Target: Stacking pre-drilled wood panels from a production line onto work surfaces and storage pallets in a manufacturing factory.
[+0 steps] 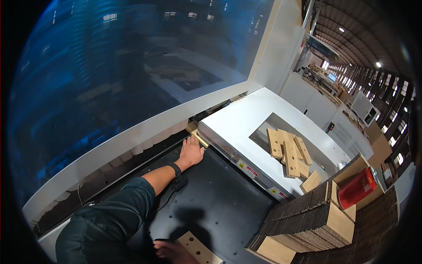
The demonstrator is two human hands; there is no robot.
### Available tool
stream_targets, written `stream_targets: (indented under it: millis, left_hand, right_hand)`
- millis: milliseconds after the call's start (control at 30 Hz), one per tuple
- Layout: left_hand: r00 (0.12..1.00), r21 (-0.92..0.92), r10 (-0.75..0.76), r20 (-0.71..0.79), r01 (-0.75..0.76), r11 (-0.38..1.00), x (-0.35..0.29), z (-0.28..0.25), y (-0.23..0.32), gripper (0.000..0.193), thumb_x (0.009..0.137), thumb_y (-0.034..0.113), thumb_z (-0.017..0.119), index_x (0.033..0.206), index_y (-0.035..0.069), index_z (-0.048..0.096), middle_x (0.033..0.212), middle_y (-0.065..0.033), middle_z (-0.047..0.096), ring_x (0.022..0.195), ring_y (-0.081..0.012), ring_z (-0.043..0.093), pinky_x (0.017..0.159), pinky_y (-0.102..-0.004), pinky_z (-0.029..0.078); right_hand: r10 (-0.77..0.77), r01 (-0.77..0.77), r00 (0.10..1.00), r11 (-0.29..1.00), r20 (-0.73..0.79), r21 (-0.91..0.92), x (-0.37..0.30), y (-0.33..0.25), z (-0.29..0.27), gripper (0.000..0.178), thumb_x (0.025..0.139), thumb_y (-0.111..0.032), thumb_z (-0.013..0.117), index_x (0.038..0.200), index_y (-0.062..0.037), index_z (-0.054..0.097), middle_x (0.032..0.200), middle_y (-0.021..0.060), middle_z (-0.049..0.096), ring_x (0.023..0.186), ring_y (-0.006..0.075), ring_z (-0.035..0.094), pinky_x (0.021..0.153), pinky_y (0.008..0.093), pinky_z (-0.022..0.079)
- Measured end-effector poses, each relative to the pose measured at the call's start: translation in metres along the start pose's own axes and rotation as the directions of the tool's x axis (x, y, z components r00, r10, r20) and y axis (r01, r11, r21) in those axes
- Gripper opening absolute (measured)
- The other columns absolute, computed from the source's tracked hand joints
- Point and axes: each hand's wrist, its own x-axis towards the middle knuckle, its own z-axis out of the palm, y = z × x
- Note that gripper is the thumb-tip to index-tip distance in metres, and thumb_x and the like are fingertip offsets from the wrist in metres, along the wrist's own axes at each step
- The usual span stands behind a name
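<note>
My left hand (pixel 191 152) reaches forward on the black work surface (pixel 211 189), palm down with fingers stretched out. Its fingertips touch or nearly touch a narrow wooden strip (pixel 200 137) lying against the corner of the white machine cover. A watch with a dark band is on that wrist. Low in the picture, my right hand (pixel 169 251) is partly cut off, shaded and blurred. It overlaps the left side of a pale wooden board (pixel 206 251) with dark round holes; whether it grips the board cannot be made out.
Several drilled wooden pieces (pixel 290 152) lie loosely on the white machine cover (pixel 237 116). Stacked wooden boards (pixel 307 224) stand at the right, beside a red can (pixel 357 188). A large blue-tinted panel (pixel 132 66) with a light frame rises beyond my left arm.
</note>
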Motion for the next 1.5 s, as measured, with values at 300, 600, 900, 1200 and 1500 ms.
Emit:
stream_targets:
  millis: [300, 600, 900, 1200, 1500]
  left_hand:
    - [1.000, -0.015, -0.002, 0.025, 0.002, 1.000, 0.002, 0.004, -0.003, 0.063, 0.091, 0.034, 0.057, 0.131, -0.014, 0.048, 0.138, -0.0277, 0.048, 0.130, -0.0394, 0.043, 0.110, -0.0511, 0.032]
    - [0.997, -0.037, -0.031, 0.075, 0.034, 0.999, 0.003, -0.002, -0.001, 0.063, 0.092, 0.035, 0.057, 0.132, -0.014, 0.047, 0.139, -0.0274, 0.046, 0.132, -0.0394, 0.042, 0.113, -0.0514, 0.030]
    - [0.995, -0.027, -0.027, 0.099, 0.030, 0.999, 0.000, -0.007, 0.002, 0.064, 0.092, 0.036, 0.057, 0.132, -0.012, 0.047, 0.135, -0.0253, 0.048, 0.131, -0.0381, 0.042, 0.113, -0.0511, 0.030]
    - [0.972, -0.231, 0.228, -0.051, -0.234, 0.944, -0.050, -0.027, 0.017, 0.044, 0.087, 0.015, 0.061, 0.127, -0.005, 0.058, 0.132, -0.0255, 0.056, 0.131, -0.0428, 0.045, 0.114, -0.0492, 0.033]
    - [0.847, -0.721, 0.480, 0.227, -0.185, 0.667, -0.219, -0.145, 0.027, 0.045, 0.078, 0.004, 0.064, 0.123, 0.004, 0.064, 0.131, -0.0168, 0.062, 0.135, -0.0363, 0.048, 0.112, -0.0453, 0.042]
  right_hand:
    - [-0.102, 0.075, 0.990, 0.968, -0.102, -0.241, 0.003, -0.016, 0.018, 0.028, 0.102, -0.003, 0.055, 0.128, -0.0034, 0.062, 0.104, 0.0040, 0.066, 0.090, 0.0134, 0.065, 0.081, 0.0278, 0.053]
    - [-0.082, 0.056, 0.993, 0.962, -0.086, -0.267, 0.001, -0.018, 0.013, 0.029, 0.101, -0.006, 0.057, 0.129, -0.0029, 0.062, 0.106, 0.0058, 0.067, 0.091, 0.0146, 0.066, 0.083, 0.0288, 0.053]
    - [-0.077, 0.061, 0.994, 0.980, -0.078, -0.187, 0.009, 0.006, 0.004, 0.031, 0.103, -0.013, 0.056, 0.132, -0.0040, 0.060, 0.111, 0.0077, 0.066, 0.095, 0.0168, 0.065, 0.087, 0.0308, 0.053]
    - [-0.080, 0.074, 0.997, 0.916, 0.001, -0.393, 0.009, -0.014, -0.001, 0.036, 0.096, -0.002, 0.051, 0.131, 0.0041, 0.059, 0.108, 0.0085, 0.066, 0.093, 0.0145, 0.067, 0.086, 0.0278, 0.055]
    - [-0.056, 0.038, 0.998, 0.891, -0.028, -0.453, 0.007, -0.012, 0.011, 0.035, 0.090, 0.002, 0.046, 0.120, 0.0044, 0.065, 0.097, 0.0115, 0.071, 0.090, 0.0159, 0.069, 0.083, 0.0293, 0.057]
